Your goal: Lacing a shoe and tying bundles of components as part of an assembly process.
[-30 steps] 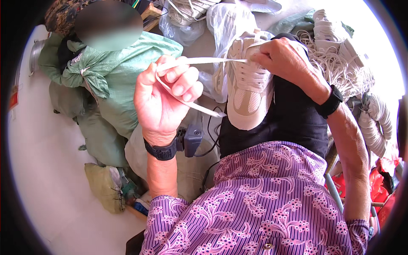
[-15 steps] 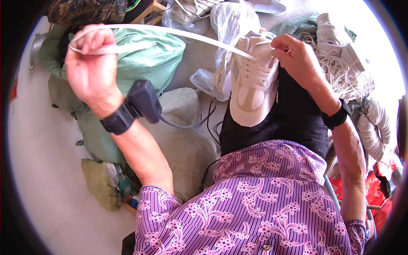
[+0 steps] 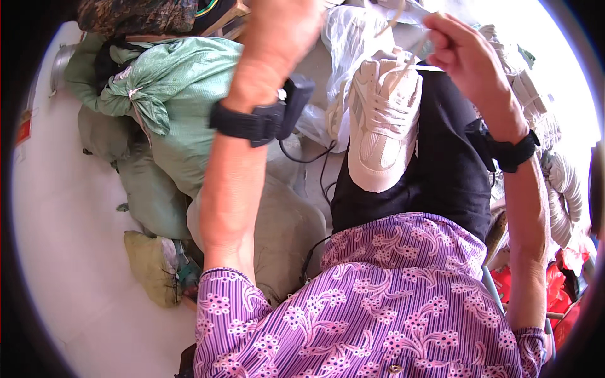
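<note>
Your right hand (image 3: pixel 466 60) is the one nearer the work: its fingers are curled in, with thumb and forefinger closed on a flat, pale fabric lace (image 3: pixel 431 68), as far as the blur shows. Your left hand (image 3: pixel 287 31) is up at the top edge, smeared and partly cut off, so you can't tell from here whether its fingers are open or pinching anything.

From your right fingertips, the off-white and beige lace-up sneaker (image 3: pixel 386 142) lies to the left and back toward your body. Its long axis runs away from you, toe toward your waist and opening at the far end; that opening is just beside your right fingertips and well apart from your left hand. Lace strands rise out of the opening into the space between your two hands.

The sneaker rests on your black trousers (image 3: pixel 444 129), in front of your purple floral shirt (image 3: pixel 384 302). Further out, a shiny green woven sack (image 3: pixel 189 94) sits beyond your left forearm, and crumpled red plastic bags (image 3: pixel 547 283) lie past your right forearm.
</note>
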A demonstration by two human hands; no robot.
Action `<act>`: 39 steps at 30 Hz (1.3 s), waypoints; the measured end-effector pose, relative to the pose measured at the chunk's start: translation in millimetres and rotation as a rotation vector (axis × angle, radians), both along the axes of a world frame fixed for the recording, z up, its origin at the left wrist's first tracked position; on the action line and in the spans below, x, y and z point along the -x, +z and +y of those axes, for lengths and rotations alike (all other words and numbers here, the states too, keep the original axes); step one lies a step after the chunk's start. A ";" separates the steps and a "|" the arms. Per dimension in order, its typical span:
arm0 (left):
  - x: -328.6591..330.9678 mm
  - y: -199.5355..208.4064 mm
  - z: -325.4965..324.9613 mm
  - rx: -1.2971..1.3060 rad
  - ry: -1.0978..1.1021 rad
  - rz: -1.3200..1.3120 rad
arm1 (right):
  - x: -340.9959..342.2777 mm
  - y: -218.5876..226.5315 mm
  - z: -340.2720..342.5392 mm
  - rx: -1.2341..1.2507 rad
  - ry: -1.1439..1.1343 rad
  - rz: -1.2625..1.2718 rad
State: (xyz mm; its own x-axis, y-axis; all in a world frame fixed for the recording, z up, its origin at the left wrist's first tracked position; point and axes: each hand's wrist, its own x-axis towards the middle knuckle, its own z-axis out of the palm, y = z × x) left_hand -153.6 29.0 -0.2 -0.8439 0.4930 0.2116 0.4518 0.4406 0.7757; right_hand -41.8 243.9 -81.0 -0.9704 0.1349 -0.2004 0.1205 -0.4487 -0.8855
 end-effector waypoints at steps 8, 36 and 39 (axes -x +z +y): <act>-43.0 -105.4 6.0 0.212 -0.251 0.122 | -15.7 -31.4 39.9 -0.092 -0.133 -0.250; -79.5 -57.9 6.3 -0.452 -0.397 -0.533 | -34.0 93.9 -29.5 -0.664 0.345 0.216; -76.7 -28.8 2.3 -0.755 -0.509 -0.605 | -44.6 92.3 -11.5 -0.802 0.237 0.227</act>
